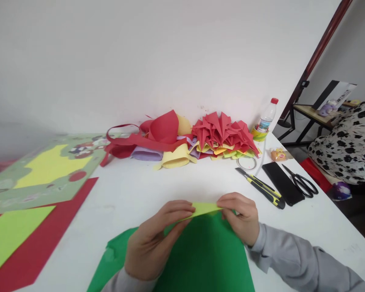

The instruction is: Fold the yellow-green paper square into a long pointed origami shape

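Note:
A small folded piece of yellow-green paper [204, 208] is held between both my hands just above a large green sheet [207, 259] on the white table [134, 194]. My left hand [153, 241] pinches the paper's left end with thumb and fingers closed. At the paper's right end, my right hand [241, 217] grips with its fingers curled over the fold. Both wrists rest over the green sheet.
At the back lies a pile of folded red, yellow and purple paper shapes [219, 136]. A plastic bottle [267, 115], tape ring [247, 162], utility knife [261, 188], black phone [286, 183] and scissors [302, 182] sit right. Red [48, 239] and light green sheets [12, 233] lie left.

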A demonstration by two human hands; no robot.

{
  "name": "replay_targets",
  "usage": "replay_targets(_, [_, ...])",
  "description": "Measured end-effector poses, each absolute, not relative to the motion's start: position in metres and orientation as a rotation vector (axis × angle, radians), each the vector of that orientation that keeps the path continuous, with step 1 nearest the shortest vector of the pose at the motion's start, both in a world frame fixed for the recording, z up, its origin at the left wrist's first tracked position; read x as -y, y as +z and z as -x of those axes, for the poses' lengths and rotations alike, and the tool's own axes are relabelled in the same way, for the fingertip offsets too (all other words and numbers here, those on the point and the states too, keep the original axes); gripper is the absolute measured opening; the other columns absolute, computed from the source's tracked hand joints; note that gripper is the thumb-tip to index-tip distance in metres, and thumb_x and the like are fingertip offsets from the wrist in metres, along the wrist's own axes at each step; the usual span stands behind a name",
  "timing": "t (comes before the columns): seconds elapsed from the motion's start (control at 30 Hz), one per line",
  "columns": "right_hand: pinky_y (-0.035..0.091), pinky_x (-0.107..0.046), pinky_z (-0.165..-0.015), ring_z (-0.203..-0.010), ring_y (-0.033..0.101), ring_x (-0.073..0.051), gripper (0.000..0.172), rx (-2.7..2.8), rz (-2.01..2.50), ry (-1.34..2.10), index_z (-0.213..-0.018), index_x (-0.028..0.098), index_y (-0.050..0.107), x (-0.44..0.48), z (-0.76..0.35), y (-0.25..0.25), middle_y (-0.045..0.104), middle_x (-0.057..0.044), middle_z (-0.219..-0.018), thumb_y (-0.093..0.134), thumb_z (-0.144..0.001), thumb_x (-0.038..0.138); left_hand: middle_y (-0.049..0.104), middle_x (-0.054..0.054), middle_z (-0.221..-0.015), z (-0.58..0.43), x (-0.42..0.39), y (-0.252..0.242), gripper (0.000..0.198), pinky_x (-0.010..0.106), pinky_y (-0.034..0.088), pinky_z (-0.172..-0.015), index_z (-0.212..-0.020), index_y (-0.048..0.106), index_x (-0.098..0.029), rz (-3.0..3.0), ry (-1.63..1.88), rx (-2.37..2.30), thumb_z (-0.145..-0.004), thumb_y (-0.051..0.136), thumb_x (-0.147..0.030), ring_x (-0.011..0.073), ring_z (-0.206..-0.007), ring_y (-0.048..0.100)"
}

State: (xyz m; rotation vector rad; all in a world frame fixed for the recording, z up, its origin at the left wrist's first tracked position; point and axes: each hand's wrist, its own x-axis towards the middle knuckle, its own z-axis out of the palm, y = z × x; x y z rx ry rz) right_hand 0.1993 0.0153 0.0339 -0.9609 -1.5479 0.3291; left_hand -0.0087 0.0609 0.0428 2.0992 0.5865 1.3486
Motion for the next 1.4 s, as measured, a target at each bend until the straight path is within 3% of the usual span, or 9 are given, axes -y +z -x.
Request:
replay_targets(0.1, [0.058, -0.028, -0.076, -0.088, 0.068, -0.017, 0.026, 1.608, 0.908, 0.212, -0.103, 0.025, 0.069, -0.012, -0.201, 0.034, 0.07, -0.007, -0.1, 0.058, -0.086, 0.008, 0.064, 0.006, -0.111, 0.013, -0.061, 0.049, 0.028, 0.039, 0.052, -0.086, -0.099, 0.067, -0.026, -2.292, 1.436, -0.551, -0.085, 0.054, -0.005, 0.0245, -0.11, 0.057])
replay_targets(0.2, [0.058, -0.026, -0.073, -0.085, 0.068, -0.016, 0.029, 1.651, 0.888, 0.134, -0.111, 0.025, 0.067, -0.012, -0.202, 0.034, 0.066, -0.009, -0.112, 0.062, -0.086, 0.011, 0.052, 0.006, -0.126, 0.015, -0.062, 0.045, 0.031, 0.04, 0.05, -0.084, -0.098, 0.068, -0.027, -2.319, 1.461, -0.607, -0.086, 0.051, -0.004, 0.0247, -0.113, 0.051])
replay_targets(0.33, [0.056, -0.022, -0.058, -0.065, 0.063, -0.01, 0.028, 1.653, 0.894, 0.113, -0.108, 0.026, 0.069, -0.013, -0.203, 0.032, 0.063, -0.008, -0.115, 0.062, -0.086, 0.011, 0.05, 0.004, -0.124, 0.012, -0.062, 0.037, 0.03, 0.034, 0.05, -0.082, -0.094, 0.067, -0.028, -2.233, 1.382, -0.632, -0.084, 0.055, -0.003, 0.0203, -0.109, 0.053])
replay_targets(0.53, [0.056, -0.021, -0.057, -0.061, 0.062, -0.008, 0.028, 1.67, 0.911, 0.155, -0.108, 0.028, 0.069, -0.014, -0.205, 0.026, 0.062, -0.007, -0.117, 0.059, -0.088, 0.011, 0.054, 0.001, -0.118, 0.007, -0.061, 0.035, 0.026, 0.025, 0.051, -0.091, -0.092, 0.068, -0.026, -2.108, 1.377, -0.567, -0.081, 0.061, -0.003, 0.0145, -0.107, 0.057])
replay_targets(0.73, [0.055, -0.023, -0.06, -0.067, 0.064, -0.01, 0.028, 1.661, 0.912, 0.179, -0.108, 0.029, 0.068, -0.016, -0.206, 0.023, 0.062, -0.007, -0.118, 0.06, -0.087, 0.011, 0.059, 0.002, -0.113, 0.007, -0.062, 0.037, 0.025, 0.025, 0.052, -0.093, -0.09, 0.068, -0.025, -2.128, 1.388, -0.554, -0.081, 0.061, -0.002, 0.0143, -0.105, 0.059])
replay_targets(0.9, [0.052, -0.039, -0.079, -0.094, 0.061, -0.022, 0.009, 1.778, 1.003, 0.097, -0.09, 0.024, 0.071, -0.026, -0.209, 0.02, 0.069, -0.007, -0.103, 0.067, -0.083, 0.023, 0.063, 0.005, -0.103, 0.008, -0.071, 0.035, 0.018, 0.025, 0.055, -0.078, -0.08, 0.068, -0.022, -2.333, 1.316, -0.587, -0.081, 0.059, -0.006, 0.0165, -0.094, 0.063])
replay_targets(1.03, [0.045, -0.041, -0.083, -0.093, 0.058, -0.023, 0.007, 1.954, 1.216, 0.163, -0.078, 0.024, 0.071, -0.032, -0.213, 0.01, 0.071, -0.004, -0.095, 0.075, -0.074, 0.028, 0.069, 0.005, -0.095, 0.011, -0.084, 0.016, 0.02, 0.03, 0.055, -0.076, -0.072, 0.068, -0.022, -2.495, 0.989, -0.506, -0.081, 0.055, -0.01, 0.0178, -0.088, 0.065])
replay_targets(1.17, [0.041, -0.04, -0.086, -0.097, 0.057, -0.022, 0.006, 2.075, 1.317, 0.205, -0.077, 0.025, 0.071, -0.032, -0.215, 0.006, 0.07, -0.002, -0.098, 0.076, -0.073, 0.025, 0.072, 0.006, -0.101, 0.022, -0.095, 0.004, 0.008, 0.039, 0.051, -0.084, -0.078, 0.069, -0.024, -2.529, 0.7, -0.518, -0.076, 0.064, -0.018, 0.0232, -0.096, 0.064])
replay_targets(1.4, [0.041, -0.04, -0.086, -0.097, 0.055, -0.022, 0.004, 2.08, 1.305, 0.211, -0.075, 0.025, 0.072, -0.031, -0.215, 0.007, 0.07, -0.002, -0.1, 0.072, -0.077, 0.021, 0.071, 0.009, -0.106, 0.026, -0.101, 0.007, 0.012, 0.039, 0.052, -0.087, -0.08, 0.071, -0.023, -2.434, 0.869, -0.507, -0.082, 0.059, -0.02, 0.0234, -0.102, 0.063])
